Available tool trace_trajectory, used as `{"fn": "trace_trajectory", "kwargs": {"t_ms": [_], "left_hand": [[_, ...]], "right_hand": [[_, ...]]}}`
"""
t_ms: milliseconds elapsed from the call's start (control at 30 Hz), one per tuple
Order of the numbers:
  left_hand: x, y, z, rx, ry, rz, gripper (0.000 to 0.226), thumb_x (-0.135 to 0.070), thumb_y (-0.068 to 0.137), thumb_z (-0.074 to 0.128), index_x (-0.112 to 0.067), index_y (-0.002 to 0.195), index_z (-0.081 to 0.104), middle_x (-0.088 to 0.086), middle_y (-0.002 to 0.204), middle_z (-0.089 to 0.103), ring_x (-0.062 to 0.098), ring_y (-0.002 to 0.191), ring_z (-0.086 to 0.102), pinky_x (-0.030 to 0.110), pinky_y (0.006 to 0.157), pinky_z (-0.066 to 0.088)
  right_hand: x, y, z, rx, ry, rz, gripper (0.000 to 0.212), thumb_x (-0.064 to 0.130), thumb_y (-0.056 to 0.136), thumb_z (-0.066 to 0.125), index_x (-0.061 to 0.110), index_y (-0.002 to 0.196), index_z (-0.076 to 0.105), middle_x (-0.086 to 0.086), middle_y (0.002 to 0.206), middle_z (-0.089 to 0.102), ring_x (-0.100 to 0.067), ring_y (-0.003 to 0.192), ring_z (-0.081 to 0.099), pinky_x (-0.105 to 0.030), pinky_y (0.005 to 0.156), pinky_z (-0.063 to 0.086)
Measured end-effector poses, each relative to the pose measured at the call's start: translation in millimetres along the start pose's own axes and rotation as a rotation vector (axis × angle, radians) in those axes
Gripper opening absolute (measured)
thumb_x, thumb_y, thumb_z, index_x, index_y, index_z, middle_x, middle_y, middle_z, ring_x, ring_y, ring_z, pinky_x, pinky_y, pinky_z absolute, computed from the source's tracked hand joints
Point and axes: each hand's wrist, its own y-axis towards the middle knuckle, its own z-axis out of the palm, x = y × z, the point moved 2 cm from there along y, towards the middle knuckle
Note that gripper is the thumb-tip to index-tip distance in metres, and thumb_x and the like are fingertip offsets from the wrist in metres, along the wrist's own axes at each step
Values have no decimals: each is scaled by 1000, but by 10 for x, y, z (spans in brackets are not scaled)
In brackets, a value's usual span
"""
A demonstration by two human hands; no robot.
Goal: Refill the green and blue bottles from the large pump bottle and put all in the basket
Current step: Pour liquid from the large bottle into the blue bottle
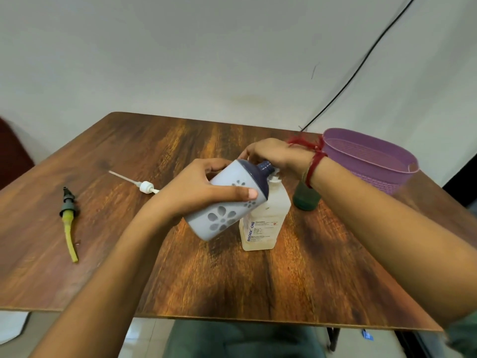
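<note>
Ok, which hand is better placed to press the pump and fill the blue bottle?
Right. The right hand sits over the pump head of the large pump bottle, while the left hand grips the tilted blue bottle, its open neck held near the spout.

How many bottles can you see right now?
3. The blue bottle is tilted in the left hand; the large pump bottle stands mid-table beneath the right hand; the green bottle stands beside it, partly hidden by the right forearm. The inside of the basket shows only partly.
</note>
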Motion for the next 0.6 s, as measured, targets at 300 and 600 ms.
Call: {"fn": "trace_trajectory", "kwargs": {"t_ms": [300, 600], "left_hand": [[2, 7, -10, -24, 19, 7, 60, -59, 44, 73, -24, 93, 66, -1, 78, 74, 17, 67, 72, 27, 59, 58], [-12, -17, -34, -32, 10, 5, 65, -57, 45, 75, -21, 99, 67, 3, 82, 75, 20, 69, 73, 33, 63, 60]], "right_hand": [[15, -10, 12, -34, -4, -41, 28, 17, 94, 41, 23, 83, 66, -11, 112, 64, -25, 90, 58, -34, 79, 50], [108, -31, -27, -22, -87, -55, 29, 16, 95, 39, 16, 102, 67, -10, 110, 63, -25, 86, 57, -33, 72, 49]]}}
